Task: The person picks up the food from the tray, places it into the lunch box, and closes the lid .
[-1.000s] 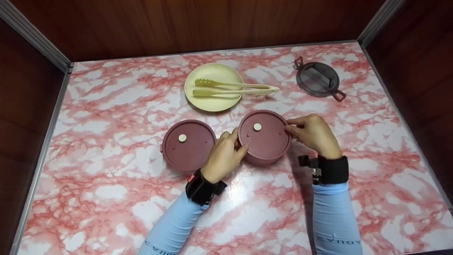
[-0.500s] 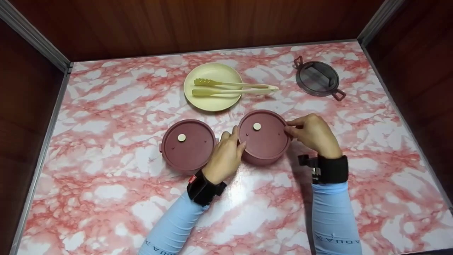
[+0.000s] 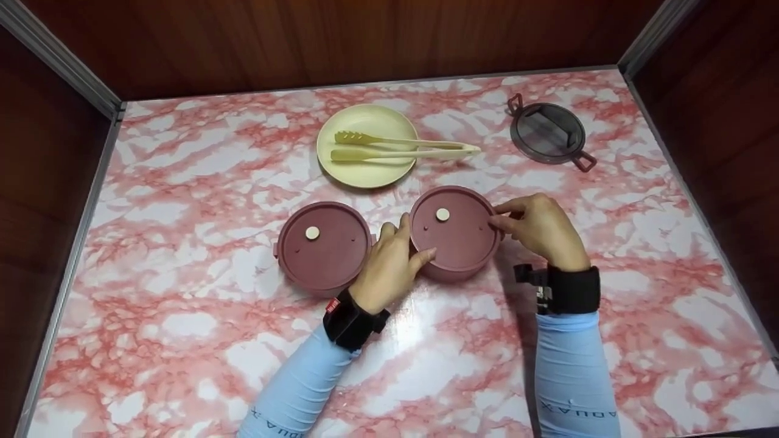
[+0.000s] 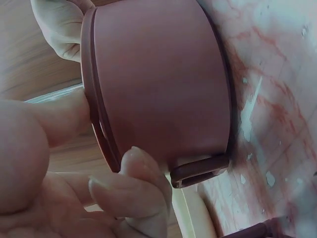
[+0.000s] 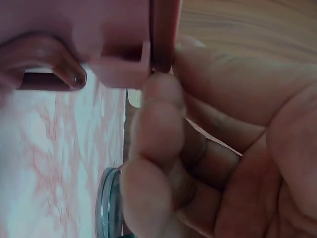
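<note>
Two dark-red pots with flat lids stand side by side, each lid bearing a small cream knob. My left hand [image 3: 386,271] is at the left side of the right-hand pot's lid [image 3: 456,243], thumb on its top and fingertips against its rim. At the opposite side, my right hand [image 3: 541,231] pinches the same rim between thumb and index finger. The lid sits on the pot body [image 4: 163,79], whose side handle [image 4: 200,171] shows in the left wrist view. The left-hand pot's lid [image 3: 325,261] is partly overlapped by my left hand.
Behind the pots lies a pale yellow plate [image 3: 365,176], with yellow tongs [image 3: 426,147] across it and their joined end past its rim. A round dark vessel [image 3: 548,137] with two reddish loop handles stands at the back right. Wooden walls [image 3: 365,48] enclose the marbled table [image 3: 213,365].
My left thumb has shifted right, further over the lid's edge. My right hand keeps its pinch, and both pots stay in place.
</note>
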A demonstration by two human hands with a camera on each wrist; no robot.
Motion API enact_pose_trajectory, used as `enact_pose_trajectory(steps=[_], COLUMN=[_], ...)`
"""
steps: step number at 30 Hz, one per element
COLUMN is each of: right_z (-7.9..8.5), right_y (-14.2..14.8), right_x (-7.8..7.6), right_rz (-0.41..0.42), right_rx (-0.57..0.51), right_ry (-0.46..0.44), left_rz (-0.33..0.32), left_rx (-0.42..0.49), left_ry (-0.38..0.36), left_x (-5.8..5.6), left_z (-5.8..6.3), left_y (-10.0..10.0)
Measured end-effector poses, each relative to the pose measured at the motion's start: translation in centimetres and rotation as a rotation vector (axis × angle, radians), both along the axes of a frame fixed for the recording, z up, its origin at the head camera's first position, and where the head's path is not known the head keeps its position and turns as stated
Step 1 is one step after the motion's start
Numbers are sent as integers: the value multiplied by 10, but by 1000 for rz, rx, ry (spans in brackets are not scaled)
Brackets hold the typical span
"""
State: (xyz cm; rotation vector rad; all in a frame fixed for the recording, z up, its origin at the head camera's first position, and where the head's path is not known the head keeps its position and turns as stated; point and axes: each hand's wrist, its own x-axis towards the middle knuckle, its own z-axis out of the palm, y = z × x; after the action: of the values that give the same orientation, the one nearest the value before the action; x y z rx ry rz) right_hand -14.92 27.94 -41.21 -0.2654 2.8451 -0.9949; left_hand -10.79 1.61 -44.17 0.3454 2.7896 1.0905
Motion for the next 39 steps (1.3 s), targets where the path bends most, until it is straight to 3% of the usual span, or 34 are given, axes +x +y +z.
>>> enact_pose_trajectory(steps=[4, 8, 13, 18, 22, 25, 29, 33, 36, 39], right_z=[4, 7, 1, -10, -9, -2, 10, 17, 16, 11], right_y=[3, 7, 10, 11, 9, 3, -7, -10, -5, 2], right_x=[0, 1, -13, -34, -40, -41, -44, -49, -50, -45], right_rz=[34, 80, 120, 117, 79, 52, 11, -22, 21, 110], right_rx=[-1, 4, 20, -73, -156, -122, 35, 95, 63, 28], right_ry=[40, 43, 37, -112, -238, -240, -193, -238, -298, -313], left_rz=[-26, -128, -240, -306, -319, -310, -296, -313, -338, -357], left_rx=[-23, -74, -166, -262, -259, -281, -325, -362, -410, -441], left_ry=[12, 22, -63, -115, -125, -96, -60, -49, -59, -114], left_x=[1, -5, -38, -75, -89, -92, -91, -91, -90, -83], left_z=[10, 31, 50, 45, 43, 46, 52, 55, 58, 60], left_y=[-3, -9, -13, -12, -7, -3, 3, 8, 8, 3])
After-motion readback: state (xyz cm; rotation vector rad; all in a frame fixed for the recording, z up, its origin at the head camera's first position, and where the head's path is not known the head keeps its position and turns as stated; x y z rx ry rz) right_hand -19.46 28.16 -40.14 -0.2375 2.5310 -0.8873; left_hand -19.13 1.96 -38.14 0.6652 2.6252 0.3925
